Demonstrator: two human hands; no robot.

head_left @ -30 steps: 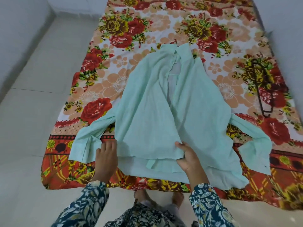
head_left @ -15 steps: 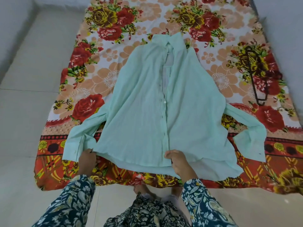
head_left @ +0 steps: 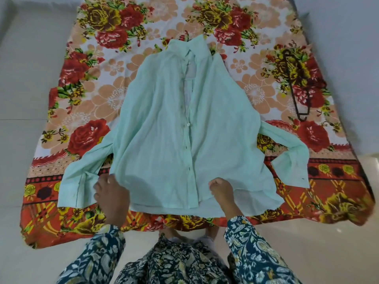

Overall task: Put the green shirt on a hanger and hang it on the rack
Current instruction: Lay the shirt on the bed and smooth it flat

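The pale green shirt lies flat, front up, on the floral sheet, collar at the far end, both sleeves spread to the sides. My left hand pinches the hem at the shirt's lower left corner. At the lower edge of the button placket, my right hand is closed on the cloth. A dark hanger lies on the sheet to the right of the shirt, apart from both hands. No rack is in view.
The sheet lies on a pale tiled floor. A pale wall runs along the sheet's right side. My patterned clothes and feet fill the bottom of the view at the sheet's near edge.
The left front panel, folded over before, now lies flat and the shirt front is closed. My left hand moved left to the hem corner; the right stayed at the placket.
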